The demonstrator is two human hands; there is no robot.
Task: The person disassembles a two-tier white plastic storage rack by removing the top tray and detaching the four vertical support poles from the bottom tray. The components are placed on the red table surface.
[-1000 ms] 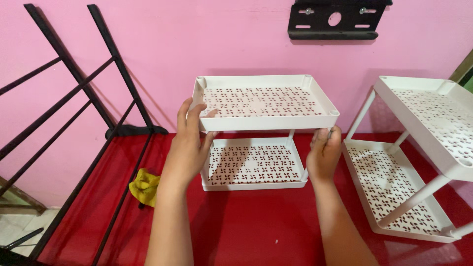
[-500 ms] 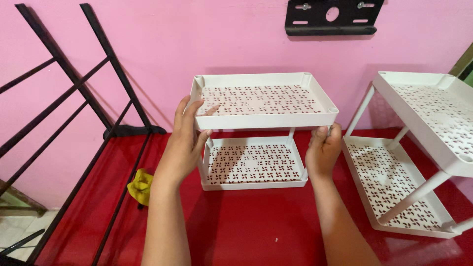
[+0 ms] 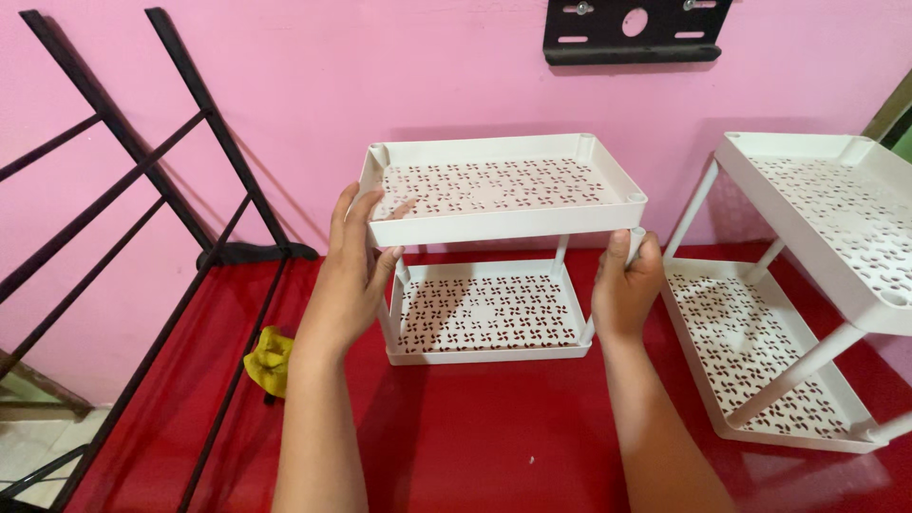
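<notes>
While the two-tier white rack [image 3: 489,256] stands on the red surface [image 3: 494,437], the left hand [image 3: 353,271] clasps its upper tray's corner and the right hand [image 3: 625,285] wraps a corner post; seating that post squarely likely needs steady downward pressure.

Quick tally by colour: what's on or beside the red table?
White two-tier racks: 2, one between the left hand and right hand, one at right
Yellow cloth: 1
Black metal frame: 1
Black wall bracket: 1
Total: 5
</notes>
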